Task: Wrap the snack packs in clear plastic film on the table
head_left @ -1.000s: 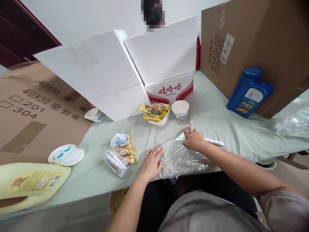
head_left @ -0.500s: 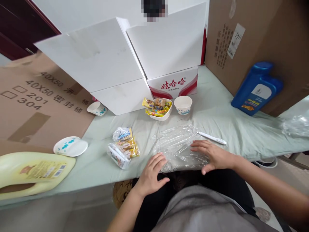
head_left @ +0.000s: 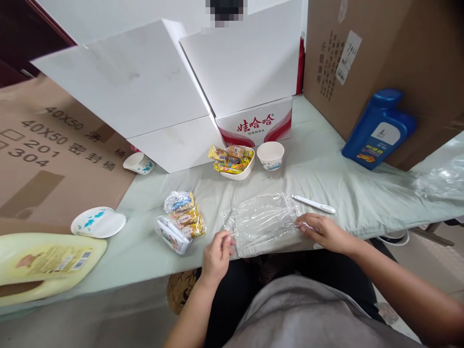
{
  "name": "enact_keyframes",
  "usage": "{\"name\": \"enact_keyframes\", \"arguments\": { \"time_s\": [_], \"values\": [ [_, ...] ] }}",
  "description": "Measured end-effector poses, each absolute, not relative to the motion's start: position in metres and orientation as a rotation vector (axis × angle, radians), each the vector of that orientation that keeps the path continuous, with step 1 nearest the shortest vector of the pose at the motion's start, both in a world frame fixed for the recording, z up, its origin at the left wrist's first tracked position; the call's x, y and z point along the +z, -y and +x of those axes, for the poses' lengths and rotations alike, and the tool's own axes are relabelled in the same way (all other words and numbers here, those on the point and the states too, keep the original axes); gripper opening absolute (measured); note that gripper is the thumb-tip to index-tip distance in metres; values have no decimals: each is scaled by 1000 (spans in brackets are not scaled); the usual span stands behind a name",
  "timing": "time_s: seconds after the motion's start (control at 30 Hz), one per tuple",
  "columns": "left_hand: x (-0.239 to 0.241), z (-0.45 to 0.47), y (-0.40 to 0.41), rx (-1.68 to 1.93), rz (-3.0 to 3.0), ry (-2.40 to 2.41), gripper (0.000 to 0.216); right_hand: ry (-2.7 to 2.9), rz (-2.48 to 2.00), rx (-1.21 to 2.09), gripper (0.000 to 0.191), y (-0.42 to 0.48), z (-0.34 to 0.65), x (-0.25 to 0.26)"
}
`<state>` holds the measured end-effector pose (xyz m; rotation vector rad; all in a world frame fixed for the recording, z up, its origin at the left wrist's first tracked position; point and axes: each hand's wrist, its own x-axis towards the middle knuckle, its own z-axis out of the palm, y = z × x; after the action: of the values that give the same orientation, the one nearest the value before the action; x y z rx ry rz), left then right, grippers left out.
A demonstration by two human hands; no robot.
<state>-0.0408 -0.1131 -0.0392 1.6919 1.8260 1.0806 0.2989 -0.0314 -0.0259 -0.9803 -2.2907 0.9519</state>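
Observation:
A clear plastic sheet (head_left: 266,220), possibly a bag, lies spread on the pale green cloth before me. My left hand (head_left: 217,253) pinches its near left edge, the fingers curled against the thumb. At the right edge, my right hand (head_left: 322,232) is closed on the same plastic, its thumb mostly hidden. Just beyond that hand lies a white utility knife (head_left: 313,204). To the left of the plastic is a small group of wrapped snacks (head_left: 186,220) with a white packet (head_left: 173,236). Behind the plastic stand a white bowl of snacks (head_left: 237,176) and a paper bowl (head_left: 270,157).
White boxes (head_left: 145,82) and a brown carton (head_left: 348,111) line the back. A blue bottle (head_left: 379,130) leans at right. Leftward are a yellow jug (head_left: 54,256), a tipped paper bowl (head_left: 99,222), another paper bowl (head_left: 137,163) and a large carton (head_left: 54,164).
Both hands have gone from spread fingers to gripping the plastic's two sides. The plastic now lies flatter and more squared. The whole view has shifted slightly.

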Motion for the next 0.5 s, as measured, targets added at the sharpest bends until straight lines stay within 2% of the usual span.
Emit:
{"name": "enact_keyframes", "arguments": {
  "time_s": [0.13, 0.23, 0.37, 0.5],
  "values": [
    [-32, -35, 90, 1176, 1654, -2019, 14, 2028, -1223, 1015, 34, 23, 278, -34],
    [-32, -32, 65, 1104, 1678, -2215, 14, 2045, -1492, 851, 30, 13, 261, -40],
    [-37, -30, 39, 592, 1753, -2486, 21, 2269, -1807, 521, 25, 5, 247, -41],
    [-37, -31, 26, 212, 1770, -2585, 28, 2347, -1903, 429, 26, 5, 241, -40]
  ]
}}
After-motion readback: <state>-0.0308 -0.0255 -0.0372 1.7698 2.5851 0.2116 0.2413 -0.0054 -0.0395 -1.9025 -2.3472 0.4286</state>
